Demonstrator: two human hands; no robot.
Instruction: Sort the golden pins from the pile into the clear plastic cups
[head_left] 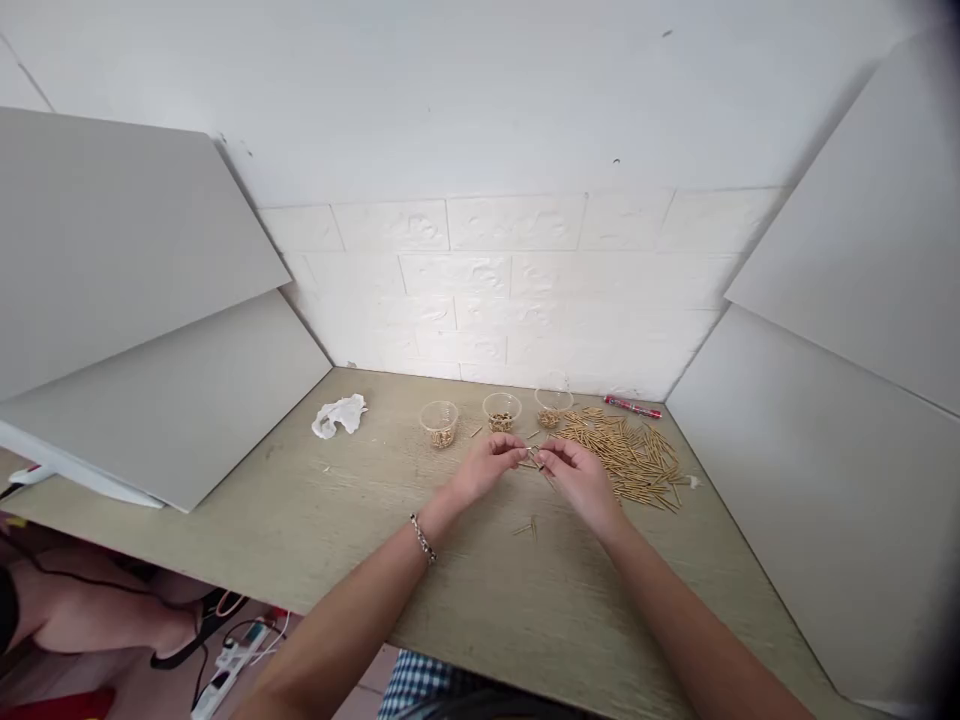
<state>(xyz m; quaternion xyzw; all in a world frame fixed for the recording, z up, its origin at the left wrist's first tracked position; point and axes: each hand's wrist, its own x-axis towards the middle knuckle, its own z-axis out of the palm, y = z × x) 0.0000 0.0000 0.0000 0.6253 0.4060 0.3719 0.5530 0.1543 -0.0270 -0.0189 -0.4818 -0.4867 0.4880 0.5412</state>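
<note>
Cups [502, 412] stand just beyond both hands [533, 458].

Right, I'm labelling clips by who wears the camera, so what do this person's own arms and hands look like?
Both forearms are bare, with no sleeves in view. The left hand and right hand wear no gloves. A silver-coloured chain bracelet circles the left wrist; the right wrist has none. Rings on the fingers are too small to rule out.

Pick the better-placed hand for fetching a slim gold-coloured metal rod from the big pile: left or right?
Right, likely: the right hand borders the pile of gold-coloured rods; the left hand sits farther off, with the right in between. Both grips are occupied with small pieces, though.
</note>
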